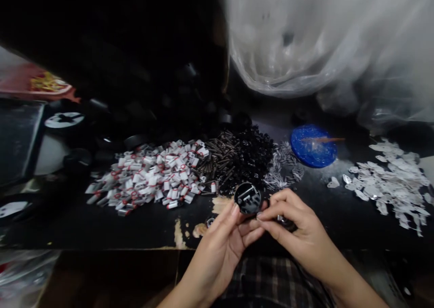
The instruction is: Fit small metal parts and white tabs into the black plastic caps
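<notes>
My left hand [222, 242] and my right hand [293, 222] meet just above the table's near edge, both pinched round a small round black casing [247, 198]. The casing's open face points up and shows a small grey part inside. My right fingers curl over something small and shiny beneath the casing, which I cannot make out. Right behind my hands lie a heap of white-and-red little parts [152, 177], a pile of dark metal springs [217, 156] and a pile of tiny black pieces [252, 156].
A blue round lid [313, 146] with a thin stick on it sits at the back right. Flat silvery plates [389, 181] are scattered at the right, thin silvery bits [283, 168] in the middle. A big clear plastic bag [325, 41] looms behind. Black round casings [135, 141] crowd the dark left.
</notes>
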